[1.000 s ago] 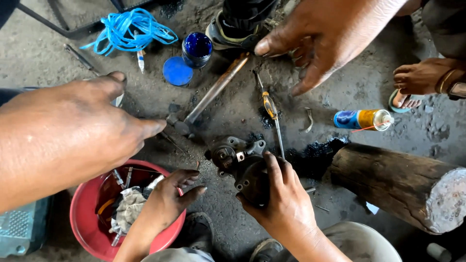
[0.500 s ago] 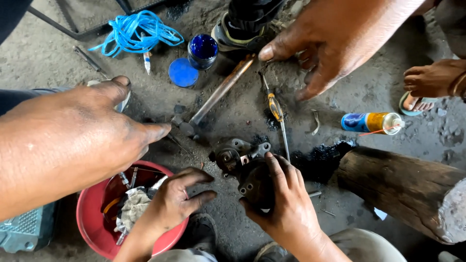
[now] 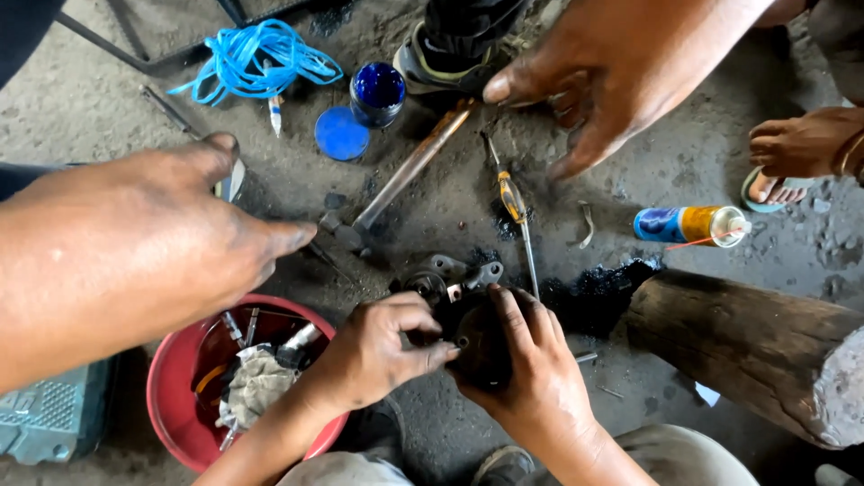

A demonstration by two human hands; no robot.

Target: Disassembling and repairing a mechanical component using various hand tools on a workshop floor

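Note:
A dark, greasy metal part [image 3: 443,274] with a grey flange lies on the dirty ground in front of my knees. My right hand [image 3: 526,373] wraps round its black round body from the right, thumb on top. My left hand [image 3: 373,355] comes in from the left with curled fingers and presses its thumb and fingertips against the same part. Both hands are smeared with grease. The underside of the part is hidden by my fingers.
One co-worker's big hand [image 3: 153,261] hovers at the left, another's [image 3: 612,81] at the top right. Around lie a red bowl [image 3: 160,409] with rag and bolts, a hammer [image 3: 405,175], a screwdriver [image 3: 515,202], a spray can [image 3: 688,225], a log [image 3: 747,351] and a blue jar [image 3: 378,90].
My left hand has left the red bowl's edge and closed onto the part beside my right hand. The co-worker's left-side hand has drifted slightly lower.

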